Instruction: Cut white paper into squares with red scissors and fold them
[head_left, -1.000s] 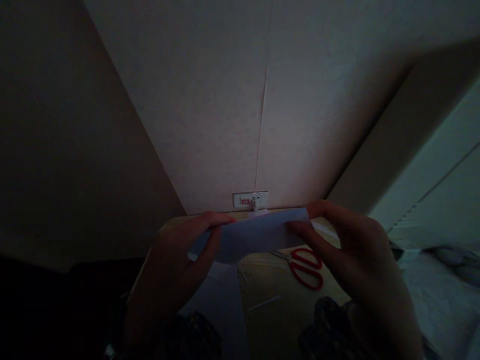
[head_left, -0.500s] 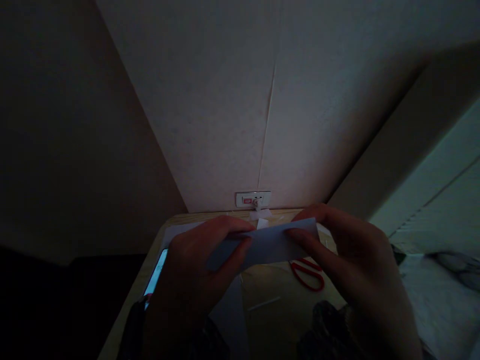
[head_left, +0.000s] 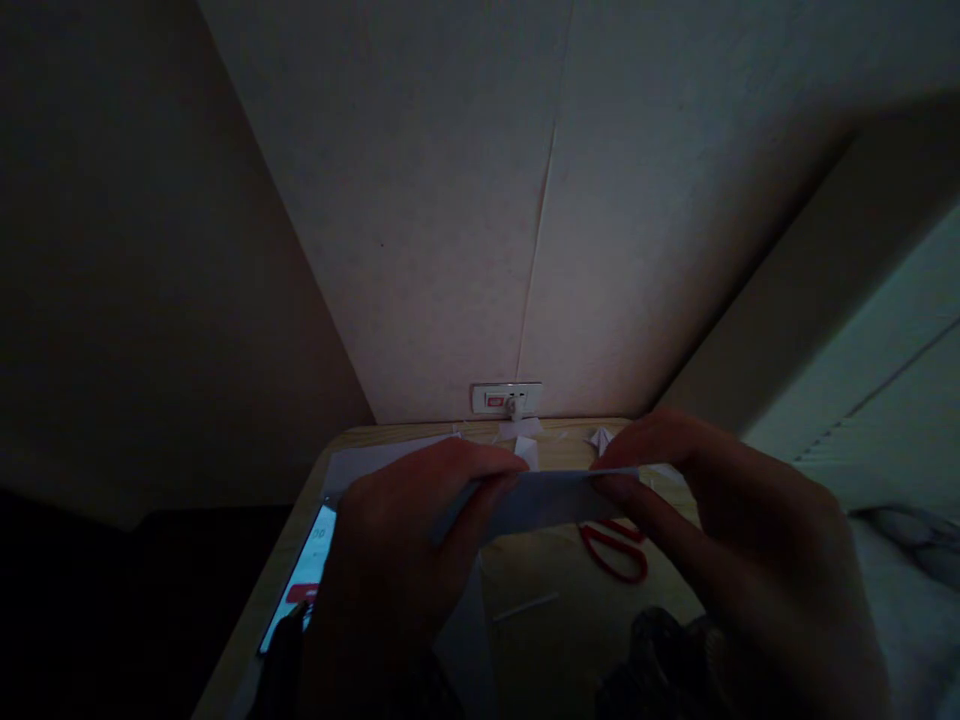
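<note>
A folded strip of white paper [head_left: 551, 498] is held level above the table between both hands. My left hand [head_left: 420, 530] pinches its left part between thumb and index finger. At the other end, my right hand [head_left: 712, 530] grips the upper edge between thumb and fingertips. Below the strip, red-handled scissors [head_left: 616, 552] lie on the table; their blades are hidden. Beside my left wrist is a phone [head_left: 304, 565] with a lit screen, partly covered by the hand.
The wooden table [head_left: 360, 437] meets a wall with a socket [head_left: 507, 399] holding a plug. White sheets [head_left: 360, 462], a small folded paper piece [head_left: 600, 440] and a thin paper strip [head_left: 526, 606] lie on the tabletop. A cabinet-like panel [head_left: 862, 420] stands at right.
The paper strip has tipped so its face looks narrower, and its top edge sits lower. My right hand has shifted slightly right, and more of the phone screen shows.
</note>
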